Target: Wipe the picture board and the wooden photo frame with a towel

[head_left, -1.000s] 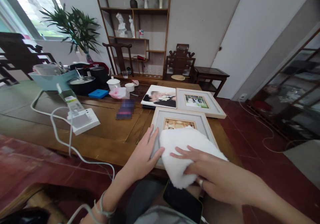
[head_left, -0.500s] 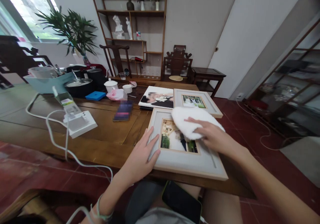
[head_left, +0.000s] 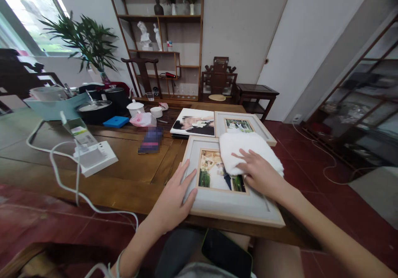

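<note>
A light wooden picture frame [head_left: 217,205] with a grey-white mat and a photo in its middle lies flat at the table's front edge. My left hand [head_left: 172,199] rests open along its left side, fingers spread on the rim and mat. Over the frame's upper right part lies a folded white towel [head_left: 239,147], hiding some of the photo. My right hand [head_left: 259,172] presses on this towel from above, fingers somewhat apart, thumb side low near the photo. Behind, partly covered by the towel, is a second picture frame [head_left: 267,135].
Left of the second frame lies a photo album [head_left: 192,122]. A patterned pouch-like item [head_left: 151,140], a blue box [head_left: 116,122], a pink plastic bag [head_left: 143,119] and an opened white box [head_left: 99,158] with cables stand further left. A phone [head_left: 226,251] lies on my lap.
The towel and my right hand have shifted slightly to the right across the frame, and the right fingers are more spread. My left hand stays on the frame's left side.
</note>
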Demonstrator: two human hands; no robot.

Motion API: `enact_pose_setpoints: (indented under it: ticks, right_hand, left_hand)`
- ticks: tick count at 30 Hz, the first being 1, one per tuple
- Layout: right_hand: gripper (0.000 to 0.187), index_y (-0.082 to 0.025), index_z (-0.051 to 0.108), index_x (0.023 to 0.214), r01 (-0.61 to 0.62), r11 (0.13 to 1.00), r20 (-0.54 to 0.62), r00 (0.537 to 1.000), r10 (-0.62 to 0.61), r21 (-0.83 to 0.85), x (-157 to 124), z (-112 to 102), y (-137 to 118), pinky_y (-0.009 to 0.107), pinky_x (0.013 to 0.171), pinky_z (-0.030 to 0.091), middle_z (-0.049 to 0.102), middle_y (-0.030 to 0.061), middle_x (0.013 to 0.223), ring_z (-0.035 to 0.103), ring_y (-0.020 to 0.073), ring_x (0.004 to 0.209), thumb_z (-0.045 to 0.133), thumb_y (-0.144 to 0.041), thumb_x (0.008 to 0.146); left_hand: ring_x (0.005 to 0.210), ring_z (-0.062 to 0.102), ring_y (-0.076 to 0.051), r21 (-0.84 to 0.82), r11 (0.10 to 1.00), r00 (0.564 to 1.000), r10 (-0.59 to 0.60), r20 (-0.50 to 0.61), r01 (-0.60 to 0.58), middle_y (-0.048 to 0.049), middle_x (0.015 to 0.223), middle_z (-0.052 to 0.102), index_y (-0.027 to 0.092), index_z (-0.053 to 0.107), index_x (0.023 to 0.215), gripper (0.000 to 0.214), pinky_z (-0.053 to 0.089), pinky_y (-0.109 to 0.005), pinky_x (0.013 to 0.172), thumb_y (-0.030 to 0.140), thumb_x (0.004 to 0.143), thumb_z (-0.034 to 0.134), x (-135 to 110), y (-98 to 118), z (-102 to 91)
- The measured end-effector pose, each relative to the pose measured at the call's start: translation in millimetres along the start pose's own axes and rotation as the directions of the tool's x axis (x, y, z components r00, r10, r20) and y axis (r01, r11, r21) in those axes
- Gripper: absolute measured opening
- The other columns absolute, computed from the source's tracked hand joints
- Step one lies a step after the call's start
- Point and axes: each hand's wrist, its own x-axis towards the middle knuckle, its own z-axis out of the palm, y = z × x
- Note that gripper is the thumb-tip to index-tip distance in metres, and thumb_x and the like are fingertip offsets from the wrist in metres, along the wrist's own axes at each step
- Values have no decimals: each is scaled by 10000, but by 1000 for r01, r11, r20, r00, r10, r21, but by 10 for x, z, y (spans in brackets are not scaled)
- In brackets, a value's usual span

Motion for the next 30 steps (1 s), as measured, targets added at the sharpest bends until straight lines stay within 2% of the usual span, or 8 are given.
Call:
enact_pose_setpoints:
  ticks: [5, 7, 11, 14, 16, 24, 27, 30]
  right_hand:
    - [446, -209, 704, 995, 10, 996, 200, 979, -27, 85, -420, -405, -555, 482, 949, 464, 639, 109, 1221, 536, 327, 1184, 482, -32, 652]
    - [423, -224, 705, 991, 27, 989, 250, 966, -63, 142, -545, -490, -729, 474, 901, 500, 674, 113, 1152, 574, 333, 1132, 508, -61, 654]
    - [372, -210, 689, 1056, 34, 977, 179, 981, -73, 210, -619, -395, -857, 493, 976, 454, 587, 123, 1295, 504, 336, 1221, 539, -128, 725]
    - [362, -203, 660, 1123, 3, 979, 85, 996, -21, 206, -528, -218, -740, 507, 1054, 370, 477, 119, 1406, 396, 312, 1315, 531, -151, 788]
    - [328, -189, 663, 1117, -6, 983, 48, 999, -3, 181, -418, -124, -583, 514, 1078, 329, 469, 134, 1410, 375, 302, 1330, 526, -171, 819]
    - [354, -140, 598, 1206, -52, 998, -102, 993, 55, 31, 150, 66, 99, 534, 1099, 246, 395, 151, 1461, 267, 285, 1385, 442, -204, 895]
    - [366, -123, 586, 1223, -74, 997, -107, 991, 76, 25, 284, 116, 192, 558, 1097, 225, 383, 147, 1469, 248, 303, 1389, 423, -211, 908]
    - [339, -146, 629, 1170, -31, 999, -69, 997, 34, 38, 282, 104, 146, 574, 1093, 221, 435, 126, 1438, 271, 309, 1380, 415, -226, 919]
  left_hand:
    - [1412, 225, -306, -4, 1000, 999, 18, -36, -18, -137, 1554, 204, 141, 438, 1370, 472, 301, -472, 1118, 325, 938, 393, 3, -8, 19]
    - [1412, 226, -305, 1, 1000, 999, 23, -35, -23, -141, 1551, 211, 141, 437, 1370, 471, 304, -477, 1115, 325, 939, 391, 4, -14, 25]
    - [1420, 201, -296, 18, 1000, 1000, 14, -11, -14, -142, 1556, 192, 134, 424, 1378, 478, 288, -473, 1123, 325, 942, 379, 6, -21, 24]
    - [1422, 192, -299, 18, 1000, 1000, 11, 2, -11, -145, 1558, 183, 119, 425, 1378, 484, 274, -472, 1130, 319, 938, 385, 5, -16, 11]
    - [1421, 195, -304, 13, 1000, 1000, 10, 4, -10, -145, 1557, 183, 118, 429, 1376, 484, 277, -475, 1128, 314, 935, 392, 3, -10, 0]
    - [1420, 199, -305, -1, 1000, 1000, 5, 8, -5, -121, 1562, 181, 149, 426, 1384, 475, 287, -471, 1125, 309, 938, 392, -8, -16, -9]
    - [1415, 211, -311, 3, 1000, 1000, 18, 1, -18, -127, 1559, 186, 146, 432, 1379, 474, 297, -481, 1118, 308, 936, 397, -6, -21, -2]
    - [1417, 207, -306, 18, 1000, 1000, 11, 3, -11, -131, 1559, 185, 131, 428, 1381, 476, 301, -476, 1117, 297, 936, 387, 3, -17, 6]
